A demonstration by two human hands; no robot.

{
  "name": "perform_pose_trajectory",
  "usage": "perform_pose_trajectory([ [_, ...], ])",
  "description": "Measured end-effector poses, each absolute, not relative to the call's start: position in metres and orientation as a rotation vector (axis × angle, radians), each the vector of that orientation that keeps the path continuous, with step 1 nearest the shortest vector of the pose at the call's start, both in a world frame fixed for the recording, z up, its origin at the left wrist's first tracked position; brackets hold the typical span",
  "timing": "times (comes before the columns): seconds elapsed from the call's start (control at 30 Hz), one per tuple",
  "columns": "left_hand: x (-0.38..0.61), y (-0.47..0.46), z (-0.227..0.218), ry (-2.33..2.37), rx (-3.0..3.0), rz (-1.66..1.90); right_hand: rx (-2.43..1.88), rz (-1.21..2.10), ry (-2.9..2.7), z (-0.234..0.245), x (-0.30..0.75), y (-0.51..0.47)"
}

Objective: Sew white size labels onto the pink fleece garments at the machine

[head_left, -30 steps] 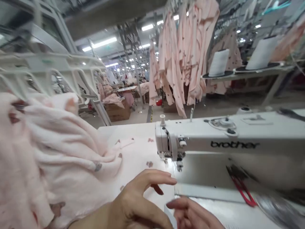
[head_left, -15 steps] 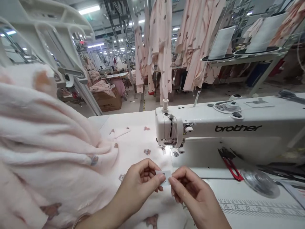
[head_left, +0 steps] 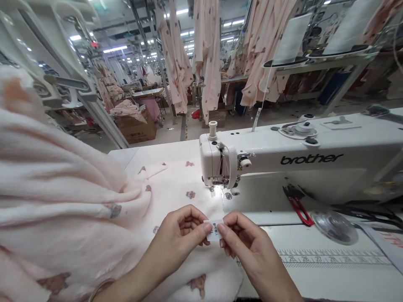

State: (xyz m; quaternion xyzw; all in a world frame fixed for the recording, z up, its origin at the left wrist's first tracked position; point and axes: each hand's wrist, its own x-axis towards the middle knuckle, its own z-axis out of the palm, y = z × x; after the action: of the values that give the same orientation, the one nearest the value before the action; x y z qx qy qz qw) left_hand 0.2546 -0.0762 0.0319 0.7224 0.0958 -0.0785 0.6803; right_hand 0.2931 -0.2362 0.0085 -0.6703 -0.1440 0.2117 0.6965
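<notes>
Between both hands is a small white fabric label (head_left: 214, 231) with dark printed characters. My left hand (head_left: 181, 230) pinches its left edge between thumb and fingers. On the opposite edge, my right hand (head_left: 244, 237) is closed in a similar pinch. Beneath the hands lies pale pink plush fabric (head_left: 176, 193) printed with small bears, its right edge running toward the needle area. A white Brother sewing machine (head_left: 217, 161) stands just beyond, its lamp lit over the fabric by the presser foot.
Bunched plush fabric (head_left: 69, 167) rises at the left. Red-handled thread snips (head_left: 300, 209) and a clear round dish (head_left: 335, 227) lie on the right, behind a printed ruler scale (head_left: 330, 259). Thread cones (head_left: 291, 40) stand on a rack, and pink fabric pieces (head_left: 208, 58) hang beyond.
The right fingers have shifted onto the label's edge, and its printed face now shows more clearly. The whole view has tilted slightly, with the machine appearing a little further left and higher.
</notes>
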Motion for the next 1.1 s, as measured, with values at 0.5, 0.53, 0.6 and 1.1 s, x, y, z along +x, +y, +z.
perform_pose_trajectory([
  [0.5,0.321,-0.066,0.012,-0.053,2.568,-0.074,-2.329,-0.554,-1.255,-0.094,0.283,-0.277],
  [0.53,0.326,-0.065,0.001,-0.066,2.547,-0.084,-2.307,-0.529,-1.231,-0.094,0.285,-0.277],
  [0.6,0.33,-0.06,-0.015,-0.069,2.513,-0.073,-2.259,-0.458,-1.168,-0.088,0.289,-0.275],
  [1.1,0.317,-0.081,-0.026,0.364,1.94,-0.302,-2.439,-0.53,-0.86,-0.087,0.294,-0.264],
])
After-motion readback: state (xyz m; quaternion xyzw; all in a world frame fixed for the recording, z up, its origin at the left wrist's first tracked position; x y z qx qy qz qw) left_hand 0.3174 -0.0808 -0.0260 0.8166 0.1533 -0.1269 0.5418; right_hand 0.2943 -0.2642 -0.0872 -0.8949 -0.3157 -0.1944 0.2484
